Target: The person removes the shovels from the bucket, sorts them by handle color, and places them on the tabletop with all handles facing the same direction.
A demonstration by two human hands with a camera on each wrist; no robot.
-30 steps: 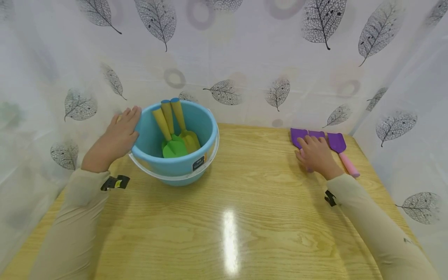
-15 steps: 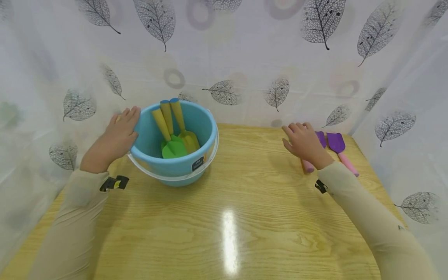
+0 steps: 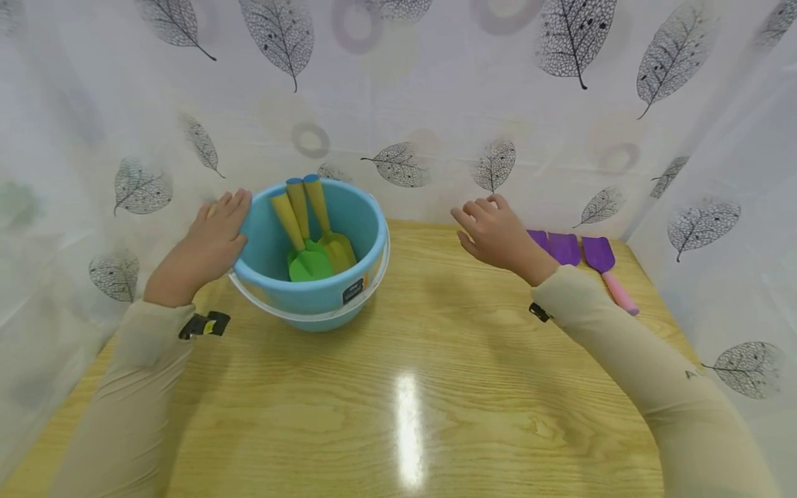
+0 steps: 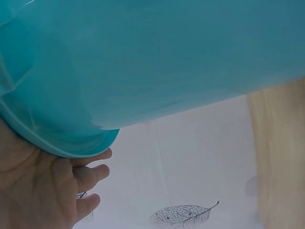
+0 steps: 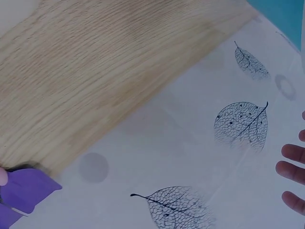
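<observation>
My left hand (image 3: pixel 205 245) rests on the left side of a light-blue bucket's rim, fingers straight. In the left wrist view the palm and fingers of the left hand (image 4: pixel 43 186) lie along the rim of the bucket (image 4: pixel 167 62). Inside the bucket (image 3: pixel 292 294) three toy shovels with yellow handles lean; a green blade (image 3: pixel 311 266) and a yellow blade (image 3: pixel 341 250) show. My right hand (image 3: pixel 495 232) is raised over the back of the table, fingers loosely bent, holding nothing. Beyond its wrist lie three purple-bladed shovels (image 3: pixel 599 254); the forearm hides two of their handles.
The wooden table (image 3: pixel 349 401) carries a bright reflection near its front middle. A pale curtain (image 3: pixel 423 83) printed with dark leaves stands behind the table and along both sides. The bucket's white handle (image 3: pixel 317 318) hangs down its front.
My right hand has lifted off the leftmost purple shovel and moved left towards the bucket, empty. The left hand and the bucket have stayed still.
</observation>
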